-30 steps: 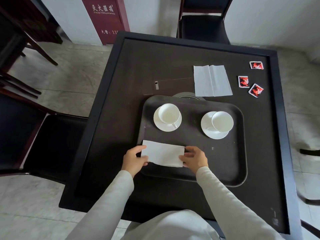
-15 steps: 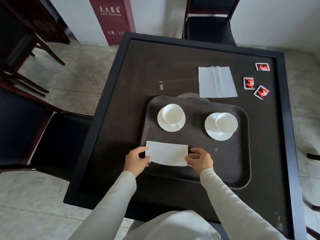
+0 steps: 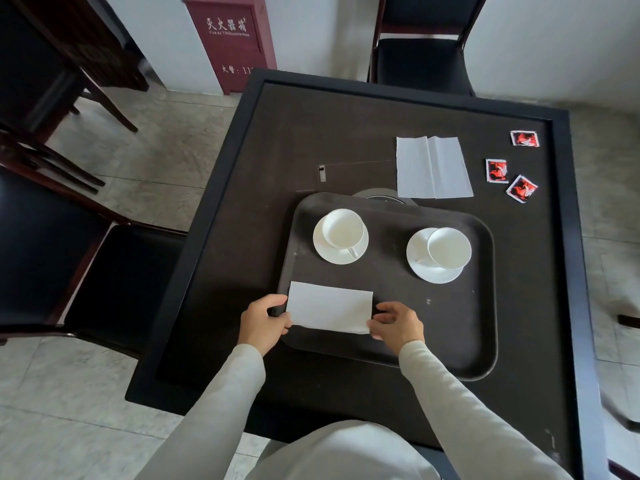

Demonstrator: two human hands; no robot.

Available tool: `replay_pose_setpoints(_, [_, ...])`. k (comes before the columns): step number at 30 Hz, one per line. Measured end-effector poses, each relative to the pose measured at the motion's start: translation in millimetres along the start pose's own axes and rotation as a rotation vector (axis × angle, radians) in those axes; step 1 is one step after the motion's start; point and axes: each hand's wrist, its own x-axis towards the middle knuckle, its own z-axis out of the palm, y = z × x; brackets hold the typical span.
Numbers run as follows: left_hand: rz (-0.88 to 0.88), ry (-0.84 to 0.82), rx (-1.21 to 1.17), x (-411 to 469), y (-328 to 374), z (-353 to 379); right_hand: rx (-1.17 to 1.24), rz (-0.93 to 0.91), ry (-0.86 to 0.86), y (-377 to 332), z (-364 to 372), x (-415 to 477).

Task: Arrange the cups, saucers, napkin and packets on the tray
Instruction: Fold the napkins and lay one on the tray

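A dark tray point(image 3: 453, 327) lies on the black table. On it stand two white cups on saucers, one at the left point(image 3: 341, 233) and one at the right point(image 3: 446, 249). A folded white napkin point(image 3: 330, 306) lies flat at the tray's front left. My left hand point(image 3: 263, 322) touches its left edge and my right hand point(image 3: 396, 322) pinches its right edge. A second, unfolded napkin point(image 3: 433, 168) lies on the table behind the tray. Three red packets point(image 3: 497, 170) point(image 3: 521, 188) point(image 3: 524, 138) sit at the far right of the table.
The table point(image 3: 242, 237) has a raised black rim. Dark chairs stand at the left point(image 3: 104, 271) and behind the table point(image 3: 420, 60). A red cabinet point(image 3: 230, 39) stands against the back wall. A round metal piece point(image 3: 379, 196) peeks from under the tray's far edge.
The napkin and both hands stay in nearly the same place on the tray. My right hand's fingers have loosened slightly at the napkin's right edge. The view has shifted a little.
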Motion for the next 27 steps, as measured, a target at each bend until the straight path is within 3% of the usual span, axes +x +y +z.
replay_pose_setpoints(18, [0.013, -0.037, 0.132, -3.3, 5.5, 12.4, 0.023, -0.006, -0.002, 5.4, -3.9, -2.2])
replay_pose_setpoints(27, [0.088, -0.017, -0.04, 11.5, 57.5, -7.3, -0.022, -0.067, -0.034, -21.7, -30.6, -5.3])
